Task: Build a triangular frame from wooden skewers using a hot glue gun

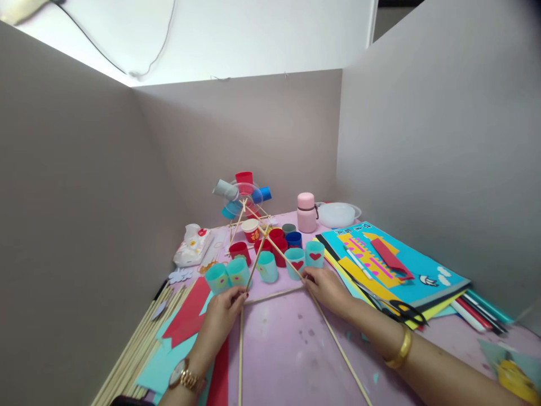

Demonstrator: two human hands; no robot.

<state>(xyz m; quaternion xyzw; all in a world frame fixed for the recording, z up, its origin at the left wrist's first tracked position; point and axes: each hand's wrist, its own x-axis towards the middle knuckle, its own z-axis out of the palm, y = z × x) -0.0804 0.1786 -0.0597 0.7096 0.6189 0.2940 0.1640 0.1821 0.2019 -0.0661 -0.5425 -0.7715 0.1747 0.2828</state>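
An A-shaped frame of thin wooden sticks (338,343) stands between my hands, its two long sticks crossing at the top and a short crossbar (274,294) joining them lower down. My left hand (228,309) pinches the left stick where the crossbar meets it. On the opposite side, my right hand (328,286) is closed around the right stick near the crossbar's other end. Just behind the frame stand several light-blue paper cups (267,267), some with red hearts. Red paper cups (239,253) and a dark blue cup (294,240) are behind those.
A wheel-like model with coloured cups (244,183) stands at the back, beside a pink bottle (306,213) and a plastic bowl (338,215). Scissors (401,310) and coloured sheets (439,276) lie right. Loose sticks (135,344), red paper (190,316) and a tissue pack (192,248) are left.
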